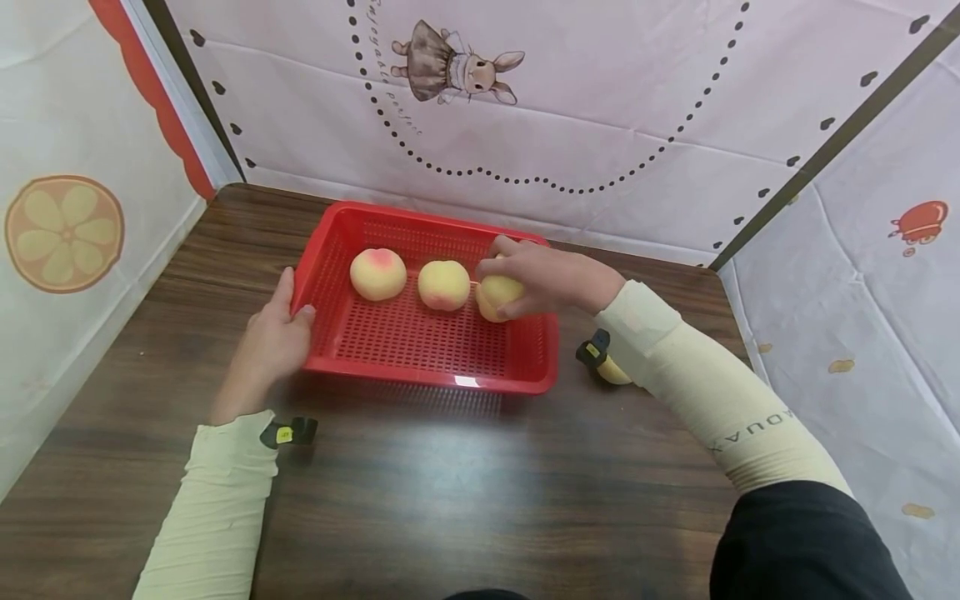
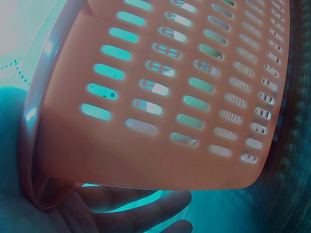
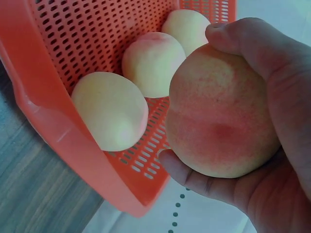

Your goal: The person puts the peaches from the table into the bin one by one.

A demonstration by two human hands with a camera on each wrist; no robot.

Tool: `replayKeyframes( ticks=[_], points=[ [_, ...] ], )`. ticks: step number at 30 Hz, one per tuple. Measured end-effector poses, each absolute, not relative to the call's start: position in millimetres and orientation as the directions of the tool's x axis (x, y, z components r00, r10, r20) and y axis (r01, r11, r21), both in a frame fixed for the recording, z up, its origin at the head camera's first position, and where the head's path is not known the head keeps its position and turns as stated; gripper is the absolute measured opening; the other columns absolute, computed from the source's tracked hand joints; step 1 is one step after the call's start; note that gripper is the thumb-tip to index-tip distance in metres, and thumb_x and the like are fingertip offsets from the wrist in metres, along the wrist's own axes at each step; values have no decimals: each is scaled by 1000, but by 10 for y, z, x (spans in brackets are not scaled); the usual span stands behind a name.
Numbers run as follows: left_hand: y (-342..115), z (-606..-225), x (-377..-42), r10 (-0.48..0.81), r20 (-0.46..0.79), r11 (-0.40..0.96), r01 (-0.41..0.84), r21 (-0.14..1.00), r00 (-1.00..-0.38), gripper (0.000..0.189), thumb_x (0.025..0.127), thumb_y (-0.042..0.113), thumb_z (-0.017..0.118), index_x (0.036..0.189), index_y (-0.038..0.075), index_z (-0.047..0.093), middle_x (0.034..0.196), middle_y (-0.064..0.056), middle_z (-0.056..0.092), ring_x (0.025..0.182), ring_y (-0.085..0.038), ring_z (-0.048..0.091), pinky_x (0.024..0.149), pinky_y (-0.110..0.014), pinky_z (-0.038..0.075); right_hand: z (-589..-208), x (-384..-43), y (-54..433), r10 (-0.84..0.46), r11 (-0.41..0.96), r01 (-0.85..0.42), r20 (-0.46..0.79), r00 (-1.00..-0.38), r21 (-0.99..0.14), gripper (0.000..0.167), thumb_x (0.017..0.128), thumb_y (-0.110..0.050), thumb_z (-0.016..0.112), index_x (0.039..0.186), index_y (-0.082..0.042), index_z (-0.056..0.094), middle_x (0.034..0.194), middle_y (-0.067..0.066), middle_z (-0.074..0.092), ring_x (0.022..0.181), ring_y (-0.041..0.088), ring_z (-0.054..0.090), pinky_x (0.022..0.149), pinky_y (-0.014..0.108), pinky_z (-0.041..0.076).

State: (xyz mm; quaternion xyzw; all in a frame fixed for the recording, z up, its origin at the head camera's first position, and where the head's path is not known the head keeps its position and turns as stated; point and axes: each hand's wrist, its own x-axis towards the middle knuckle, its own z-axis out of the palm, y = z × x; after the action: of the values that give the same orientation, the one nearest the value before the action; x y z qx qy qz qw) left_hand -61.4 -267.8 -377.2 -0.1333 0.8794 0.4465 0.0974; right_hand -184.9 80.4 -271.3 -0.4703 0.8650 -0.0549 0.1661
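A red plastic basket (image 1: 420,375) with slotted walls sits on the wooden table. My left hand (image 1: 272,340) grips its left rim; in the left wrist view the fingers (image 2: 146,213) extend beyond the red wall (image 2: 87,155). My right hand (image 1: 551,273) holds a peach (image 3: 221,116), yellow with a red blush, over the basket's right end. Three more peaches lie inside: a left one (image 1: 378,275), a middle one (image 1: 444,286) and a right one (image 1: 489,312), the last partly covered by the held peach and hand.
A yellowish rounded thing (image 1: 615,372) lies on the table right of the basket, mostly hidden by the right sleeve and wrist camera (image 1: 592,350). Printed cloth walls (image 1: 525,142) enclose the table (image 1: 450,500) at the back and both sides.
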Motion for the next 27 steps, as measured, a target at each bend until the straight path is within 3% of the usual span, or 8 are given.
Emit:
replayKeyframes(
  ticks=[14,27],
  points=[
    [-2687,-3781,-615,-141,-297,557,-323,765,-944,79,111,42,36,163,29,-22,169,-28,24,133,-52,49,107,-75,43,-2824,-1798,664,-792,589,-780,-343,-505,-213,43,88,-31,82,127,-33,65,126,1,55,111,20,54,88,37,55],
    [-2687,-3793,-617,-151,-278,566,-314,763,-949,79,111,42,35,163,28,-22,169,-28,25,134,-53,50,106,-75,43,-2929,-1834,552,-786,567,-801,-419,-454,-195,49,89,-30,82,133,-35,63,120,0,53,107,20,54,88,34,53]
  ],
)
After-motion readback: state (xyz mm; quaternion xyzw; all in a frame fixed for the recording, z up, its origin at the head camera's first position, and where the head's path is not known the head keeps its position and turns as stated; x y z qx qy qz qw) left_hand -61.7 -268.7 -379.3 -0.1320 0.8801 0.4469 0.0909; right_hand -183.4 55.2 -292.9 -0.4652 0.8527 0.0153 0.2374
